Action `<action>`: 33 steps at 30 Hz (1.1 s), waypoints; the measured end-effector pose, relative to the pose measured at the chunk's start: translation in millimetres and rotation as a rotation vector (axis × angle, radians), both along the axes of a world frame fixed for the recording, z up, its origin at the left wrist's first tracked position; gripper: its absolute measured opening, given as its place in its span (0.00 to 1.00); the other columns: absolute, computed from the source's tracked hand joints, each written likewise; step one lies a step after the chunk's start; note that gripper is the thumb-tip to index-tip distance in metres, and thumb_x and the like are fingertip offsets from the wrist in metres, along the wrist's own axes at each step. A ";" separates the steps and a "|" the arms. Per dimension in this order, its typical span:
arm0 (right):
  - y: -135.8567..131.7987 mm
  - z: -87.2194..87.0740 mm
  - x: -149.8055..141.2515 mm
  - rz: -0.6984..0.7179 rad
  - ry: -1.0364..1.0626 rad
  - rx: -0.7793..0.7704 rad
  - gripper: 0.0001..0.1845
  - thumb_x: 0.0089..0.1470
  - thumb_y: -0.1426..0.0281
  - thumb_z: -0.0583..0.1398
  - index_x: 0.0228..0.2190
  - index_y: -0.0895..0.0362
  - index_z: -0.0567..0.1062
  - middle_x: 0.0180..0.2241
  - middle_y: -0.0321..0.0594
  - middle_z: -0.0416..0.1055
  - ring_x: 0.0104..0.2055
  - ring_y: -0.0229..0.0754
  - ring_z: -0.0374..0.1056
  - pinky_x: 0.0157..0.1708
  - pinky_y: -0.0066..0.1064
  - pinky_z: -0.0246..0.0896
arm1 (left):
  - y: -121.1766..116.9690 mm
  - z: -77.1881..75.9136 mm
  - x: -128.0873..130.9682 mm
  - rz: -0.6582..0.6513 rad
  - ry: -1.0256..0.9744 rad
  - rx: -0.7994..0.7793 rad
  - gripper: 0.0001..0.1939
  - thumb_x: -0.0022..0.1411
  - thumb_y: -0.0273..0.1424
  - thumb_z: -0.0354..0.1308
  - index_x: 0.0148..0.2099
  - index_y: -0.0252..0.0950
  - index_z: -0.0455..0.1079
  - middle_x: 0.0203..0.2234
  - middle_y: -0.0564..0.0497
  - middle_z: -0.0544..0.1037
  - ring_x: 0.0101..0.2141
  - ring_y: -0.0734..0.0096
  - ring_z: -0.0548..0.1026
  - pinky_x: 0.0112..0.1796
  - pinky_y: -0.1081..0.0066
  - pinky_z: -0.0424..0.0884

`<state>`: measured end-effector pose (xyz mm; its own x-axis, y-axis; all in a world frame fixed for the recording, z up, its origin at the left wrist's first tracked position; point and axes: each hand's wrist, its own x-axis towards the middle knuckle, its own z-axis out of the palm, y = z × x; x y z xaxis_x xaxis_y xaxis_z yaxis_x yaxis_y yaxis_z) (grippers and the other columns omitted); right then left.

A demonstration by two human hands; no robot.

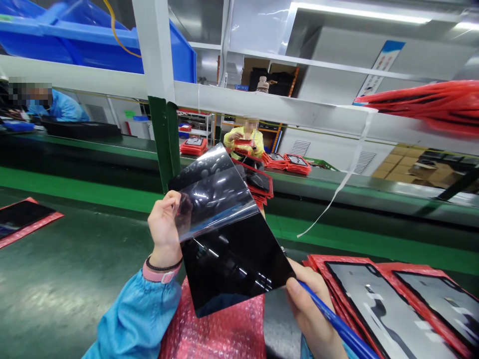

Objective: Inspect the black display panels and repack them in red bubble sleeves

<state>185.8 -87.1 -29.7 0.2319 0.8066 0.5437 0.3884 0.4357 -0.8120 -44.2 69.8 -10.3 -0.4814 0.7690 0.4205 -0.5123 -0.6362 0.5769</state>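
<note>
The blue tool (339, 322) runs out of frame — lower end unseen.

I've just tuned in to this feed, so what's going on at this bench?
A person is holding up a black glossy panel. The left hand pinches a clear film at its edge; the film lies over the panel's upper part, and the lower part is bare. The right hand grips the panel's lower right corner along with a blue pen-like tool. Red bubble wrap lies below, and grey-backed panels sit on red wrapping to the right.
</note>
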 end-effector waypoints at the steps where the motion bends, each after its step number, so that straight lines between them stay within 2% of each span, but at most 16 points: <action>1: 1.0 -3.3 1.8 0.022 0.014 -0.023 0.19 0.56 0.55 0.58 0.41 0.52 0.79 0.34 0.43 0.78 0.36 0.48 0.74 0.37 0.37 0.70 | 0.2 0.2 0.0 0.011 0.010 0.006 0.09 0.48 0.20 0.52 0.19 0.34 0.64 0.18 0.55 0.66 0.23 0.77 0.66 0.28 0.76 0.67; 5: 4.0 -6.0 4.4 0.132 0.074 -0.148 0.21 0.55 0.51 0.56 0.38 0.51 0.81 0.34 0.42 0.79 0.37 0.50 0.75 0.39 0.40 0.70 | -0.6 2.7 -0.7 0.030 0.062 0.006 0.08 0.45 0.22 0.54 0.17 0.34 0.63 0.17 0.55 0.65 0.22 0.77 0.64 0.26 0.77 0.64; 10: 6.2 -3.4 0.1 0.062 0.180 -0.258 0.21 0.53 0.51 0.59 0.38 0.52 0.81 0.40 0.44 0.78 0.44 0.52 0.73 0.45 0.41 0.69 | -14.3 11.6 2.0 0.008 0.118 -0.010 0.07 0.44 0.25 0.55 0.17 0.35 0.63 0.17 0.55 0.63 0.21 0.76 0.62 0.23 0.76 0.61; 13: 8.8 -3.2 -2.8 0.040 0.209 -0.278 0.22 0.51 0.50 0.60 0.39 0.52 0.80 0.43 0.44 0.78 0.47 0.52 0.72 0.49 0.42 0.66 | -28.1 16.9 8.6 -0.157 0.187 -0.058 0.07 0.44 0.28 0.55 0.17 0.36 0.63 0.18 0.53 0.64 0.23 0.73 0.64 0.24 0.74 0.62; 16: 8.7 3.8 -8.4 0.043 0.316 -0.220 0.21 0.50 0.52 0.62 0.41 0.51 0.80 0.46 0.43 0.76 0.51 0.53 0.70 0.51 0.41 0.65 | -39.5 18.4 15.5 -0.366 0.223 -0.080 0.09 0.47 0.33 0.55 0.19 0.35 0.65 0.22 0.49 0.70 0.27 0.69 0.68 0.28 0.72 0.64; 18: 7.0 13.7 -14.1 0.075 0.356 -0.186 0.20 0.50 0.53 0.63 0.42 0.49 0.79 0.47 0.41 0.76 0.52 0.52 0.69 0.51 0.40 0.65 | -44.1 17.3 18.3 -0.418 0.225 -0.038 0.11 0.51 0.35 0.54 0.21 0.35 0.68 0.24 0.48 0.73 0.29 0.68 0.69 0.32 0.72 0.65; 23: 6.3 35.6 -26.1 0.270 0.263 -0.233 0.21 0.49 0.53 0.64 0.44 0.48 0.78 0.44 0.37 0.77 0.50 0.50 0.71 0.49 0.35 0.67 | -47.6 14.5 18.9 -0.421 0.266 0.010 0.13 0.53 0.36 0.54 0.22 0.35 0.72 0.24 0.48 0.75 0.30 0.68 0.70 0.34 0.72 0.64; 28: 11.7 31.2 -22.6 0.395 0.256 -0.242 0.20 0.48 0.59 0.66 0.44 0.50 0.76 0.38 0.35 0.78 0.40 0.43 0.75 0.44 0.30 0.70 | -47.4 15.0 18.7 -0.381 0.306 -0.003 0.11 0.50 0.34 0.55 0.21 0.35 0.72 0.25 0.48 0.77 0.29 0.66 0.71 0.33 0.71 0.64; 30: 12.3 27.0 -18.7 0.381 0.200 -0.230 0.21 0.49 0.63 0.66 0.46 0.49 0.74 0.41 0.34 0.78 0.42 0.44 0.75 0.44 0.29 0.70 | -47.6 16.0 19.3 -0.358 0.320 0.007 0.11 0.49 0.33 0.56 0.20 0.35 0.73 0.24 0.48 0.77 0.26 0.68 0.70 0.31 0.71 0.64; 33: 11.5 20.7 -13.8 0.261 0.040 -0.180 0.30 0.48 0.67 0.67 0.53 0.50 0.68 0.48 0.38 0.75 0.50 0.47 0.72 0.46 0.32 0.71 | -48.2 17.4 20.3 -0.310 0.349 0.035 0.10 0.47 0.32 0.56 0.19 0.35 0.73 0.22 0.48 0.78 0.22 0.69 0.70 0.28 0.71 0.64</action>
